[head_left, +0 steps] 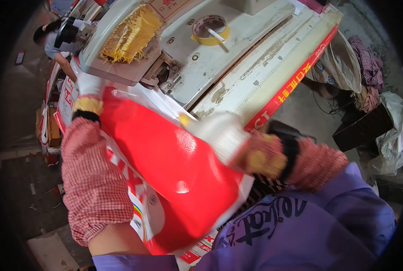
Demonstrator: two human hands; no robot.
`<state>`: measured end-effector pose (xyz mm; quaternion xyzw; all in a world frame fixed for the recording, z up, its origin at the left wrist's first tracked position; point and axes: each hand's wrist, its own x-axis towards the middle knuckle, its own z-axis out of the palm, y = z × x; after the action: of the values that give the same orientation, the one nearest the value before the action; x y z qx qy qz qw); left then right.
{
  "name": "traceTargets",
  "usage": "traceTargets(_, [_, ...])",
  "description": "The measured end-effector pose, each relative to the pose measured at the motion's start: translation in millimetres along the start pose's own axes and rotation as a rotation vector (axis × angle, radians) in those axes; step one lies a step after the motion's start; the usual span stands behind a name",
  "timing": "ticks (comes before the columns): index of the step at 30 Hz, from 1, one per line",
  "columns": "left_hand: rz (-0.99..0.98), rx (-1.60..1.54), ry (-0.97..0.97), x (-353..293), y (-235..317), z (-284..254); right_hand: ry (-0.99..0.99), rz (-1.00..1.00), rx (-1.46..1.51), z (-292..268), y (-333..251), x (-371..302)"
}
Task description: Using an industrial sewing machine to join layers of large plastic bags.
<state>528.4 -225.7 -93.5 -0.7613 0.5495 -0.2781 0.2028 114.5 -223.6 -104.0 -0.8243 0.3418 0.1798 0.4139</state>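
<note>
A glossy red woven plastic sack point(174, 162) with white printed parts slants across my lap, up to the head of a pale sewing machine point(237, 54). My left hand point(89, 86), in a white glove with a yellow cuff, is closed on the sack's far left end, below the machine head. Over the sack's upper right edge lies my right hand point(217, 133), gloved the same way with a yellow fingertip. It looks closed on that edge, though motion blurs the fingers. The metal presser parts point(163, 72) of the machine stand between my hands, above the sack.
A yellow fibrous pad point(136, 34) rests on the machine head. Behind it lies a yellow tape roll point(210, 30) with a white stick across it. The worn machine table point(255, 77) has a red front edge. Another person point(61, 45) is at far left; a dark box point(361, 126) stands right.
</note>
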Motion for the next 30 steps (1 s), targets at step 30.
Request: traceTargets(30, [0.757,-0.712,-1.645,-113,203,-352,0.481,-0.94,-0.213,-42,-12,69])
